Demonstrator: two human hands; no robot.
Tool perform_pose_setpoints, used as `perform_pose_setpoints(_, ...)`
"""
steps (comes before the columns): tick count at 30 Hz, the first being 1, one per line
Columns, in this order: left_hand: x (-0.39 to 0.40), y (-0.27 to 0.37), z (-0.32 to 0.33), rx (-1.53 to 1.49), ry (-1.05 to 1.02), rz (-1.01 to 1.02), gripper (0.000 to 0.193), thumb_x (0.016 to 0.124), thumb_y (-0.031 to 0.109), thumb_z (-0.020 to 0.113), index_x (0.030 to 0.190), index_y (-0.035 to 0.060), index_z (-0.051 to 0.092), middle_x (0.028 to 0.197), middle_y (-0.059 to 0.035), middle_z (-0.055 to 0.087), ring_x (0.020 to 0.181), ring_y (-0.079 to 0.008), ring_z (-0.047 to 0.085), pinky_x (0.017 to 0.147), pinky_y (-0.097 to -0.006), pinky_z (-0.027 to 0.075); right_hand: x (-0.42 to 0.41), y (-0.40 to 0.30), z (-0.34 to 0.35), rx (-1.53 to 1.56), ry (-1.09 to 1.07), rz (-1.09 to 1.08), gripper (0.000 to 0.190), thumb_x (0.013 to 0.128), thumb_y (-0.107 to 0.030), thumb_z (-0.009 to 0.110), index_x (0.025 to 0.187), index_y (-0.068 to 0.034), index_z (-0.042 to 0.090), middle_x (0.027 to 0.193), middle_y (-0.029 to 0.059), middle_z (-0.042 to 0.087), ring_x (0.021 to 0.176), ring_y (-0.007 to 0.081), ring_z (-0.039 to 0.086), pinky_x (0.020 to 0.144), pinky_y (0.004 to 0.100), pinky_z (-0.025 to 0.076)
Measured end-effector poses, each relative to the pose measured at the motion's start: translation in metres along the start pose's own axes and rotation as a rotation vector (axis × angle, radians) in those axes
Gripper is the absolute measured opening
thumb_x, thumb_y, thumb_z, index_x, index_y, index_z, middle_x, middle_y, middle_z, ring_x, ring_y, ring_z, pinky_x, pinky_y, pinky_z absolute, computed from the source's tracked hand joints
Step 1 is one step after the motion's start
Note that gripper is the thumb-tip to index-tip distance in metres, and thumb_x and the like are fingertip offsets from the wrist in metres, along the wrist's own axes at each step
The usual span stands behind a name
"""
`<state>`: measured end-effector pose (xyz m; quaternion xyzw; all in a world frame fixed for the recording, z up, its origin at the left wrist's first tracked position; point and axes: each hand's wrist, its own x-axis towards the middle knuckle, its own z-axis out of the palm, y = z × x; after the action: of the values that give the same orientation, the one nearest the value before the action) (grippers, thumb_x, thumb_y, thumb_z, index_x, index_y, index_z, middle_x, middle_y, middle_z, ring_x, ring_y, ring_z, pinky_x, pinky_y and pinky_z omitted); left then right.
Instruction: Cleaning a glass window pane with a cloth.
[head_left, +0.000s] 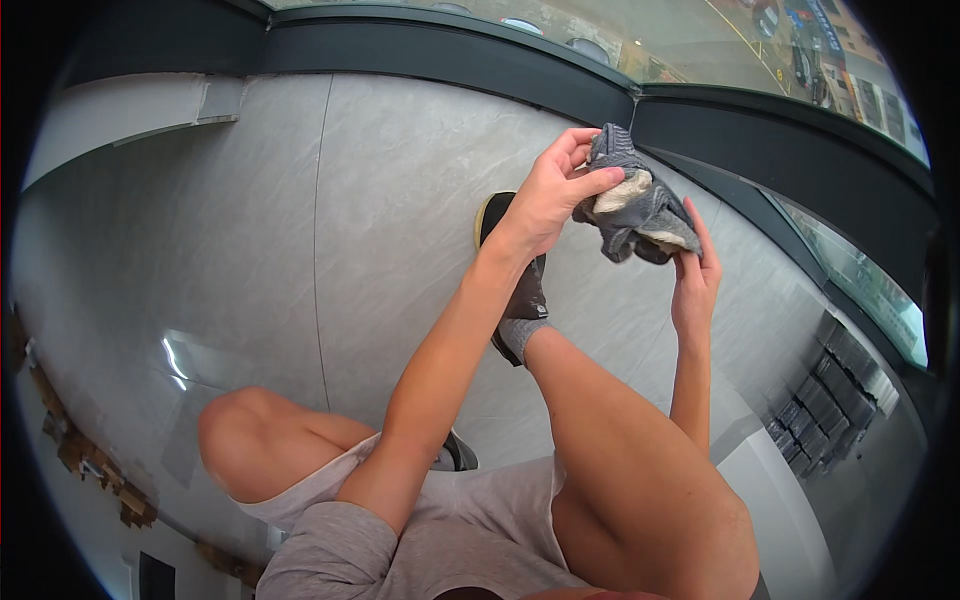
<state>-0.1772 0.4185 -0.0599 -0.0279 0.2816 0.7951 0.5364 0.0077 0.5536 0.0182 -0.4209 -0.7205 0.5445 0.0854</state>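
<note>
A crumpled grey cloth (637, 202) with pale patches is stretched between both hands, above the floor by the corner of the window frame. My left hand (564, 184) grips its upper left part, thumb across the front. My right hand (697, 262) pinches its lower right edge between thumb and fingers. Beneath my left forearm is a black shoe (529, 289) on a foot with a grey sock (519, 336). The cloth's back side is hidden.
Dark window frames (450, 56) run along the top and right. Grey floor tiles (390, 225) lie below. Brown boxes (97, 472) stand far left; dark stacked items (821, 405) are at the right. Bare knees flank the arms.
</note>
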Motion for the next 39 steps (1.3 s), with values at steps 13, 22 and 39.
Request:
perform_pose_setpoints(13,-0.024,-0.044,0.072,0.858,0.349,0.554,0.029,0.084,-0.008,0.07,0.107,0.0024,0.056,0.119,-0.0173,0.074,0.095,-0.0372,0.073,0.078,-0.0395,0.058,-0.004,-0.045,0.03,0.092,0.303,0.115,0.041,0.109,-0.015,0.053,0.145,0.005,0.055,0.122,0.0091,0.071,0.108,0.0131,0.067,0.095,0.0306,0.053)
perform_pose_setpoints(22,-0.019,-0.043,0.071,0.728,0.326,0.445,0.032,0.087,-0.011,0.06,0.115,0.0028,0.054,0.118,-0.0225,0.074,0.096,-0.0377,0.075,0.074,-0.04,0.058,-0.036,-0.046,0.068,-0.746,0.249,-0.442,0.053,0.096,-0.005,0.051,0.148,0.002,0.056,0.15,0.0236,0.055,0.117,0.0353,0.051,0.101,0.0441,0.046)
perform_pose_setpoints(39,-0.003,-0.05,0.002,0.088,0.23,0.034,0.041,0.101,0.012,0.067,0.133,0.0008,0.043,0.122,-0.0111,0.064,0.103,-0.0133,0.065,0.085,-0.0291,0.056,-0.005,-0.032,0.045,-0.111,0.071,-0.15,0.047,0.107,-0.011,0.052,0.151,0.001,0.046,0.156,0.021,0.048,0.144,0.0305,0.047,0.115,0.0417,0.043)
